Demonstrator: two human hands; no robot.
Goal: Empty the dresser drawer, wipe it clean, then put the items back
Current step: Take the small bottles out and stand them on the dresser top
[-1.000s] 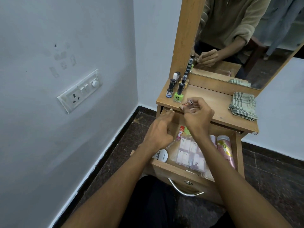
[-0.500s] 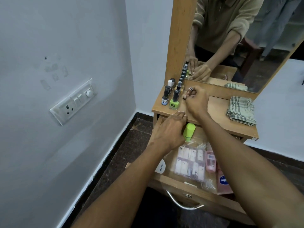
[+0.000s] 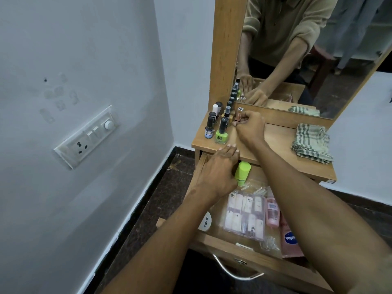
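From my remote seat I saw the right hand [image 3: 250, 126] reaching over the dresser top, which served as the bench [image 3: 273, 143], its fingers curled round a small pinkish nail polish bottle [image 3: 239, 114] that stood upright at the back, just beside the mirror [image 3: 307, 49]. The left hand [image 3: 218, 168] lay flat with straight fingers, fingertips touching the front edge of the bench above the open drawer [image 3: 250, 251], grasping nothing.

To the left of the held bottle stood a cluster of other nail polish bottles, with a lime green nail polish bottle [image 3: 221, 135] and a blue-labelled nail polish bottle [image 3: 209, 129] at the front of it. A folded checked cloth [image 3: 311, 145] rested on the right part of the bench, well apart from the bottles.

The drawer was pulled out and held things: a lime green roll-on stick [image 3: 242, 171] lying just beside the left hand, a clear packet of small tubes [image 3: 246, 215] in the middle, a pink bottle [image 3: 272, 212] touching the packet's right side, a pink Vaseline tube [image 3: 290, 240] at the front right, and a white round tin [image 3: 205, 223] partly hidden under my left forearm. A metal handle [image 3: 233, 272] curved across the drawer front. On the wall to the left sat a switch plate [image 3: 87, 136].
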